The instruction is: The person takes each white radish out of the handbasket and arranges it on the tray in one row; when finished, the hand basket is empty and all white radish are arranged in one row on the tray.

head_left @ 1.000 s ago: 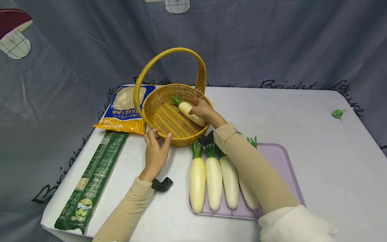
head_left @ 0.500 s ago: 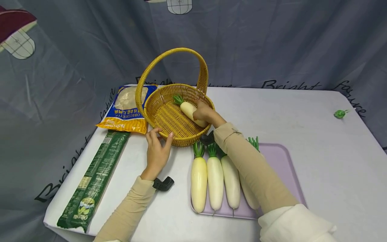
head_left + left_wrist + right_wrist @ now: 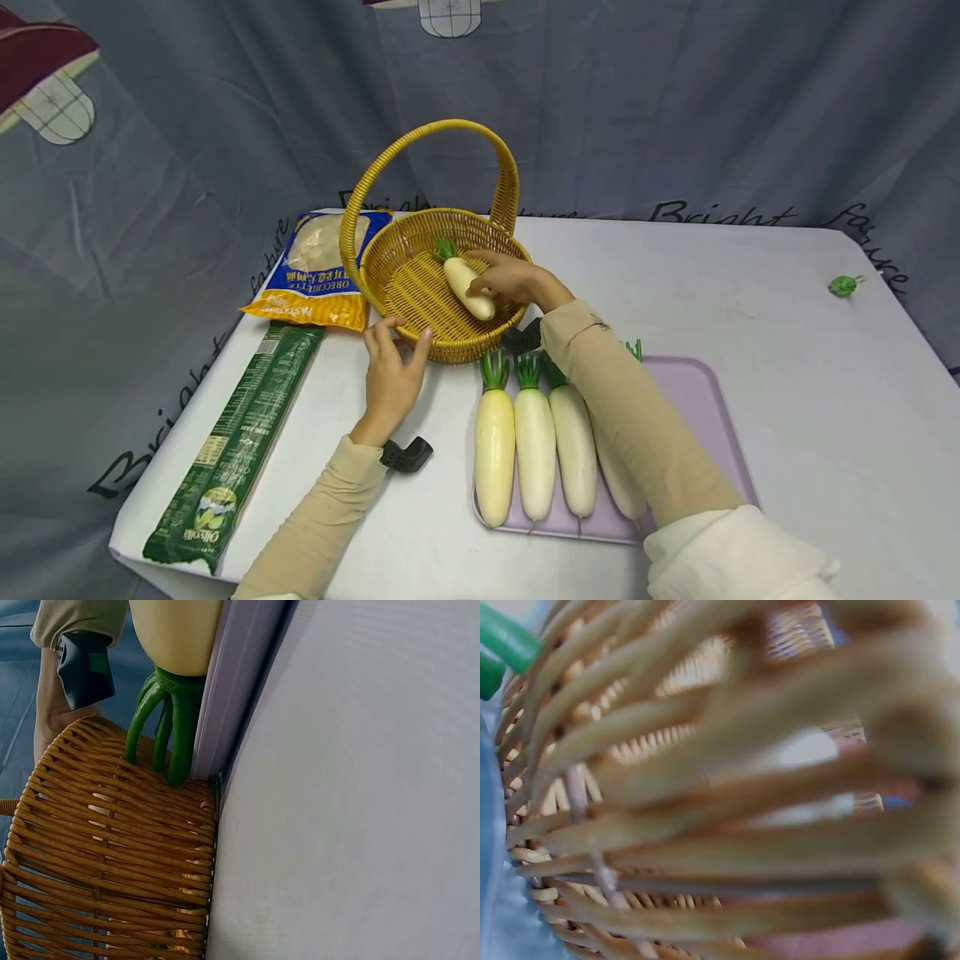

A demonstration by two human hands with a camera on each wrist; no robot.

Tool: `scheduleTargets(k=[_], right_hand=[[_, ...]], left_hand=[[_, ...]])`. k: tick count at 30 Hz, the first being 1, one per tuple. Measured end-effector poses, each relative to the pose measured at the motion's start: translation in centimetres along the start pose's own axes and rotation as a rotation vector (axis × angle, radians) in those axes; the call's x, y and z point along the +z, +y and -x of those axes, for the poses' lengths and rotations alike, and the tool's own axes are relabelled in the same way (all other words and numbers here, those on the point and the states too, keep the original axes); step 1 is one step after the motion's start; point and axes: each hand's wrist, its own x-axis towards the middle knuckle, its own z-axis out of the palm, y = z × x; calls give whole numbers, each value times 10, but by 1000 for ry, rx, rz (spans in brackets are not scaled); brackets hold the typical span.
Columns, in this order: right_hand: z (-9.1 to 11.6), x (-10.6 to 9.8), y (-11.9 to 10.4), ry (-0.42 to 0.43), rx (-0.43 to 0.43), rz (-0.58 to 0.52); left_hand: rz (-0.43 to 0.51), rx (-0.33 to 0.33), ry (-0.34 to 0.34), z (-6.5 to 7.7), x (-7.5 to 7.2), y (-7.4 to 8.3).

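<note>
In the head view, a short white radish [image 3: 468,287] with green stalks lies inside a yellow wicker basket [image 3: 420,333] with a tall arched handle. My right hand [image 3: 513,279] reaches over the basket's right rim, its thumb and fingers loosely extended against the radish's right side. My left hand [image 3: 393,379] holds the basket's near-left rim, fingertips over the edge and thumb at the outside. The left wrist view shows the basket's woven wall [image 3: 112,840] close up. Through the blurred weave [image 3: 727,780] in the right wrist view, pale and pinkish patches show.
A lilac tray [image 3: 686,400] in front of the basket bears several long white radishes [image 3: 495,458], partly under the right forearm. To the left lie an orecchiette pasta bag [image 3: 322,258] and a long green packet [image 3: 240,442]. A small green item [image 3: 843,286] sits far right.
The radish in the basket has turned, its lower end swinging left, away from the right rim. My right hand has loosened from its earlier grip and shifted; the left hand stays at the rim.
</note>
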Motion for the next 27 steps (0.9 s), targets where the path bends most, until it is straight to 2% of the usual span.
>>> scheduleTargets(k=[7,11,15,19,27], right_hand=[[2,-10,5,-168,-51,-120],[4,-15,8,-253,-92,-249],[8,-18,9,-295,-154,-406],[16,-21,10,-331,-227,-517],[33,-30,20,-397,-321,-662]], left_hand=[[-2,5,-9,0,2,0],[-6,7,-12,0,2,1],[-10,11,6,1,2,1],[-22,27,38,2,2,-1],[-12,15,40,1,1,0]])
